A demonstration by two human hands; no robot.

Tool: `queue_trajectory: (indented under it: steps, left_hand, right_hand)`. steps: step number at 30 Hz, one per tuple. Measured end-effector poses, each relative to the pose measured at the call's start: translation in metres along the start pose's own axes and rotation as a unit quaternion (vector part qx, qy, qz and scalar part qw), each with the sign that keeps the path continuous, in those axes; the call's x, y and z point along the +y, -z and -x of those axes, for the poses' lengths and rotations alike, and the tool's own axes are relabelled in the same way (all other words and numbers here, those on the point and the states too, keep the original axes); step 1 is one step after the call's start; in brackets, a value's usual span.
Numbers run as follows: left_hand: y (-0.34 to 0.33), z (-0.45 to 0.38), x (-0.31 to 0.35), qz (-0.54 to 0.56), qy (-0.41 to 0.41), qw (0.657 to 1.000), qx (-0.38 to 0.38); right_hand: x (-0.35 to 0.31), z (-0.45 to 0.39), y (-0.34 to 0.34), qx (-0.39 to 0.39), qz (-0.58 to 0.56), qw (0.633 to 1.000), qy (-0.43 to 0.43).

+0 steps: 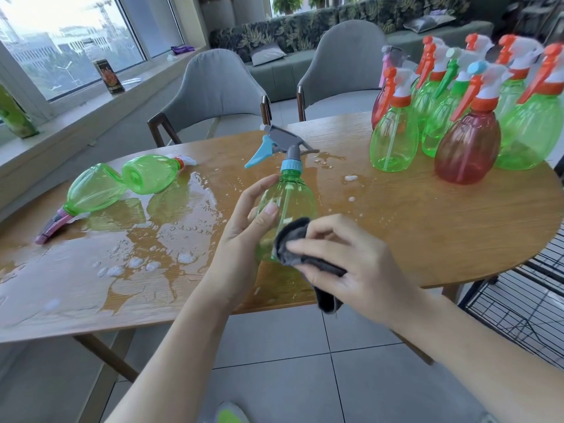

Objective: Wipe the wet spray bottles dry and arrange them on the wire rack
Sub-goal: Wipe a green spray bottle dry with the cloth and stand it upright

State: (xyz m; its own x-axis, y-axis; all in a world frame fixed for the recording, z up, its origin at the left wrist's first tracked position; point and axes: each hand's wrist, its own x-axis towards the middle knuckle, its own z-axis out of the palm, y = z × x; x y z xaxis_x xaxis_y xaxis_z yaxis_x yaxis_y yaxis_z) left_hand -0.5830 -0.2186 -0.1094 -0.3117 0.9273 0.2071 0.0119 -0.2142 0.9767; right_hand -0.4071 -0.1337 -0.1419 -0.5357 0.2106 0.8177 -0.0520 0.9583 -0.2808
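From my remote seat I saw the left hand point(244, 236) wrapped around a green spray bottle point(287, 206) with a grey head and blue trigger, holding it upright above the near edge of the wooden table point(412, 224). The right hand point(351, 264) gripped a dark grey cloth point(293, 242), its fingers curled over it, and pressed it against the bottle's lower side. Water pooled across the table's left half (foamy in spots), and two green bottles lay on their sides there: one with a pink head point(91, 190), one with an orange collar point(149, 175). A cluster of upright bottles point(457, 117), green and red, stood at the far right of the table. The black wire rack point(525, 303) sat on the floor to the right, below the table's edge.
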Motion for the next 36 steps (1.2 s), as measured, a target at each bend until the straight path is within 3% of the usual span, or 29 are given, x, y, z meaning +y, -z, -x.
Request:
queue_trajectory:
  steps: [4, 7, 13, 16, 24, 30, 36]
  left_hand:
    - [0.004, -0.001, -0.001, -0.011, 0.006, 1.0, 0.001]
    - [0.01, -0.001, -0.003, 0.003, 0.016, 0.999, -0.028]
    - [0.018, 0.002, -0.003, 0.02, 0.016, 0.996, -0.083]
    - [0.023, 0.001, -0.002, 0.016, 0.014, 0.996, -0.088]
    - [0.018, 0.002, 0.002, -0.003, -0.005, 0.998, -0.065]
    - [0.015, 0.0, 0.001, -0.028, -0.005, 0.999, -0.042]
    - [0.014, -0.001, -0.003, -0.02, -0.004, 1.0, -0.007]
  right_hand:
    - [0.001, 0.004, 0.0, -0.041, 0.045, 0.996, 0.06]
    - [0.005, -0.003, 0.005, -0.027, 0.066, 0.995, 0.067]
    - [0.014, -0.023, 0.011, 0.087, 0.062, 0.994, -0.032]
    - [0.02, -0.028, 0.012, 0.108, 0.053, 0.988, -0.094]
    - [0.006, -0.014, 0.007, 0.082, 0.033, 0.995, -0.048]
    - [0.008, -0.025, 0.008, 0.103, 0.02, 0.989, -0.101]
    - [0.003, -0.012, 0.001, 0.024, -0.018, 0.999, -0.04]
